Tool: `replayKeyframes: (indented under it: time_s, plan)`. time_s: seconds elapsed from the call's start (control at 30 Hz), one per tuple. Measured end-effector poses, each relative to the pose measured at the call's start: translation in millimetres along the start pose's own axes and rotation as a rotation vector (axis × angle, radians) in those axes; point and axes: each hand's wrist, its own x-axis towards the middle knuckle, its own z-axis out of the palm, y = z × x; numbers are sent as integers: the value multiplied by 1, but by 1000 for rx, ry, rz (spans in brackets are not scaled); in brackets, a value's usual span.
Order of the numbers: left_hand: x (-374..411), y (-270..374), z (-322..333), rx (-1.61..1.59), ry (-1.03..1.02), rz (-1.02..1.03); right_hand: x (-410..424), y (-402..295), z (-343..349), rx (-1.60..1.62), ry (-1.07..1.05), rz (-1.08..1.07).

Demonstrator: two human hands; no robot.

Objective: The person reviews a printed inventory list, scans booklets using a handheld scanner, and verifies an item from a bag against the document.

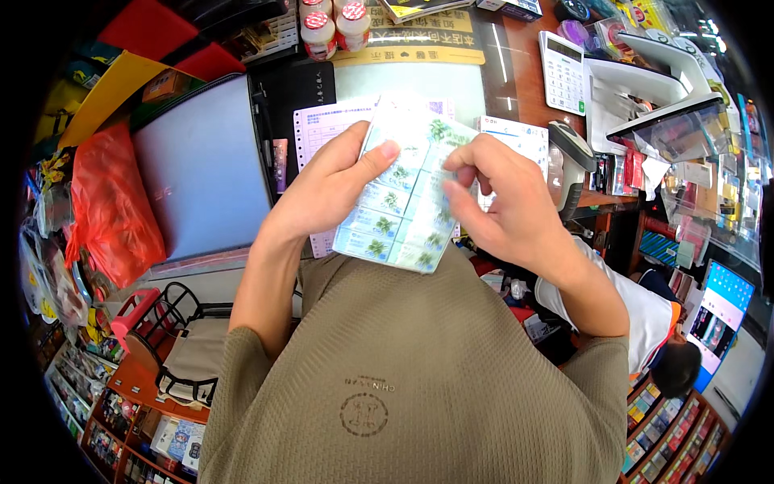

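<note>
My left hand [332,175] grips a flat block of small packs in glossy clear wrap [387,199], its thumb lying across the top face. The block is pale green and blue, printed with rows of palm trees, and tilts above the counter in front of my torso. At its right edge is my right hand [502,199], fingers curled and thumb close to the index finger. Whether those fingertips pinch the wrap is not clear. Under the block lies a printed form with punched edges [314,130], partly covered. Another white printed item [526,139] sits behind my right hand.
A grey laptop lid [199,169] and a red plastic bag [115,206] are on the left. Jars with red checked lids [354,27] stand at the back. To the right are a calculator [563,72] and a handheld scanner [571,157]. A person in white [604,296] is close by my right arm.
</note>
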Motion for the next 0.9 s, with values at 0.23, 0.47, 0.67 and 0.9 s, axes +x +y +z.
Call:
replayKeyframes:
  time_s: [0.23, 0.47, 0.67, 0.9]
  plan:
    - [-4, -14, 23, -15, 218, 206, 10, -1, 34, -66, 169, 118]
    - [-3, -23, 45, -536, 360, 149, 19, -2, 55, -88, 295, 117]
    - [5, -25, 53, -598, 358, 255, 23, 0, 61, 212, 346, 275]
    - [8, -31, 58, -570, 375, 288, 29, -1, 55, 222, 344, 260]
